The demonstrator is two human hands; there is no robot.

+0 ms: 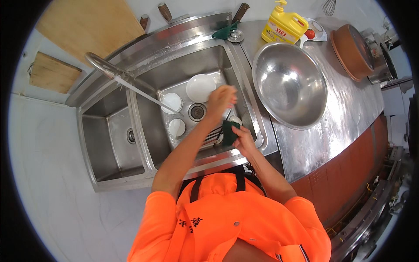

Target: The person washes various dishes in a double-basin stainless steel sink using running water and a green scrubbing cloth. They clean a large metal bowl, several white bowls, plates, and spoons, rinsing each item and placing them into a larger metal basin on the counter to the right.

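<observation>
My right hand (245,140) is closed on a dark green scouring pad (230,132) over the near right part of the large sink basin (150,115). Just beyond it, my left hand (221,103) is closed and slightly blurred. A small pale thing shows between the two hands, too smeared to name. In the basin lie a white plate (200,87), a stack of small white dishes (172,102) and a white cup or bowl (176,127). Several long, thin utensils (211,138) lie under my forearm, partly hidden. Water runs from the faucet (100,63) onto the dishes.
A smaller basin (104,144) adjoins on the left. Right of the sink, a large steel bowl (290,85) stands on the steel counter (349,102). Behind it are a yellow pump jug (283,25) and a brown pot (352,52). A knife (240,13) and green cloth (224,31) are at the back.
</observation>
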